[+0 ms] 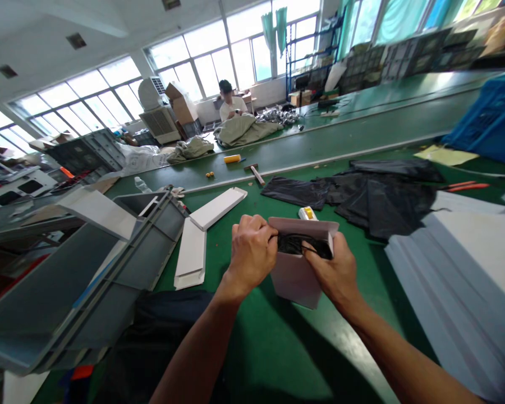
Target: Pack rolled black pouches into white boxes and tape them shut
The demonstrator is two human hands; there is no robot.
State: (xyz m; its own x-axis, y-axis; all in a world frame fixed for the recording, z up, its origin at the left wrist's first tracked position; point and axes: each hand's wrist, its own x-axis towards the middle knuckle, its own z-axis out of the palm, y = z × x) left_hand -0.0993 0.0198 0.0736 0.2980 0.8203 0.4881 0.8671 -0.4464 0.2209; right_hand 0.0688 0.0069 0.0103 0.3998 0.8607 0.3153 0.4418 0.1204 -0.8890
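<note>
An upright white cardboard box (297, 280) with its top open stands on the green table in front of me. Inside its mouth lies a black bundle (293, 243) with thin cord-like loops. My left hand (253, 247) is closed at the box's left upper edge, its fingertips at the rim beside the bundle. On the other side my right hand (335, 268) grips the box's right wall, with the thumb reaching over the rim onto the black bundle. The lower part of the bundle is hidden by the box walls.
Two flat white boxes (192, 249) lie left of my hands, beside a grey plastic crate (151, 247). Black plastic bags (374, 196) spread behind the box. Stacked white cartons (458, 280) stand right, a blue crate (488, 118) farther back. A person (232, 104) sits across the table.
</note>
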